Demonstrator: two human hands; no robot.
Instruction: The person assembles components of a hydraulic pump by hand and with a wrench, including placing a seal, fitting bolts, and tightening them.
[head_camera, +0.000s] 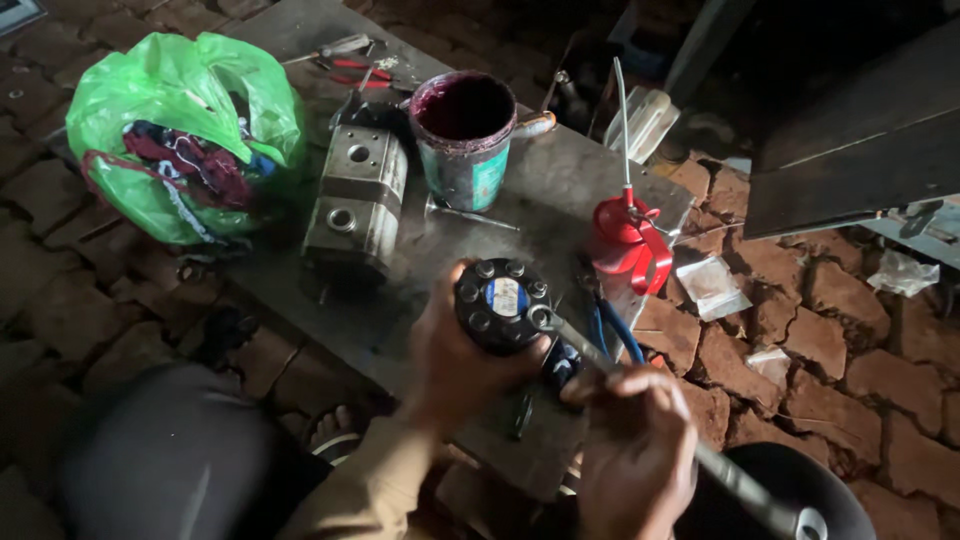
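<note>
Metal slab (420, 300) on brick floor, my left hand (455, 365) gripping black motor (500, 303) w/ fingers wrapped, right hand (630, 440) fisting wrench (640, 400) on bolt.

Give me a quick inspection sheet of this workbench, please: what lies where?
Surface: grey slab on a brick floor.
Job's things: black round motor with bolts on its face; wrench set on one bolt.
Clutter: green bag, grey metal block, stained can, red oil can, red-handled pliers.
Hands: left hand grips the motor; right hand holds the wrench.
Cables: blue hose beside the motor.
Surroundings: dim; plastic wrappers on bricks.
</note>
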